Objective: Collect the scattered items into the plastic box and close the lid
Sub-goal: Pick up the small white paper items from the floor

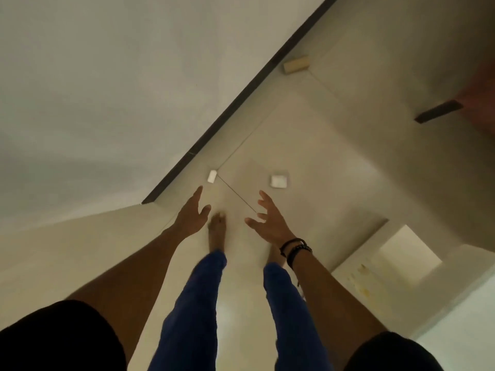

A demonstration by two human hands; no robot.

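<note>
I look straight down at a pale tiled floor. Two small white items lie ahead of my feet: a narrow white block (212, 176) close to the dark skirting, and a squarish white piece (279, 181) to its right. A tan cardboard-coloured block (296, 64) rests farther off beside the skirting. My left hand (192, 213) hangs open, fingers pointing toward the narrow white block, well above the floor. My right hand (267, 219) is open too, palm turned inward, below the squarish piece. Both hands hold nothing. No plastic box is in view.
A white wall (107, 89) fills the left, edged by a dark skirting (235, 103). A dark flat strip (439, 111) lies at the right near something reddish (479, 100). My bare feet and blue trouser legs (192, 303) stand below the hands. A bright patch (407, 253) lies right.
</note>
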